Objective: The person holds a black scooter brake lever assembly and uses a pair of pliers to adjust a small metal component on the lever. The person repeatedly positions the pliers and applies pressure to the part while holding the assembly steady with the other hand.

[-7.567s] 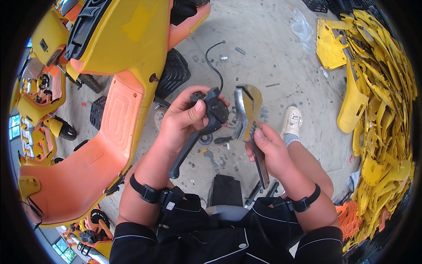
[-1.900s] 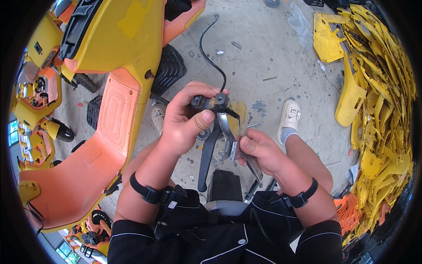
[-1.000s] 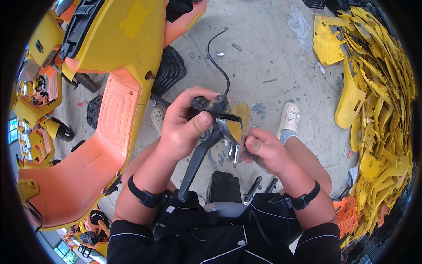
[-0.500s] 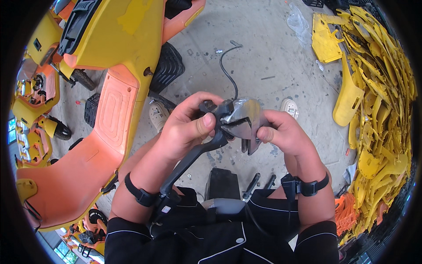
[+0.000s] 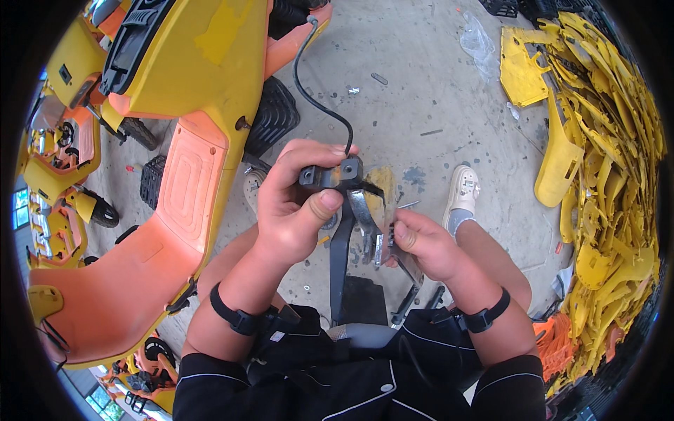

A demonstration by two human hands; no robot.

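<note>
My left hand (image 5: 293, 200) is closed round the clamp end of a black brake lever (image 5: 340, 256), thumb on its near side. The lever's blade hangs toward my lap. From its far end a thin black cable (image 5: 317, 104) curves up and left, ending in a small fitting. My right hand (image 5: 428, 242) is closed, thumb and fingers pinching a shiny, partly see-through piece (image 5: 364, 215) that meets the lever's clamp. Whether the two are joined, I cannot tell; its exact kind is unclear.
A yellow and orange scooter body (image 5: 189, 168) stands at my left, with a black crate (image 5: 272, 116) beside it. To the right rises a heap of yellow plastic panels (image 5: 604, 231). Clear plastic film (image 5: 479, 43) and a small metal part (image 5: 354, 90) lie on the grey floor.
The brake lever has turned so its blade points straight down, and the cable has swung up and left. My right hand has moved lower, tilting the shiny piece.
</note>
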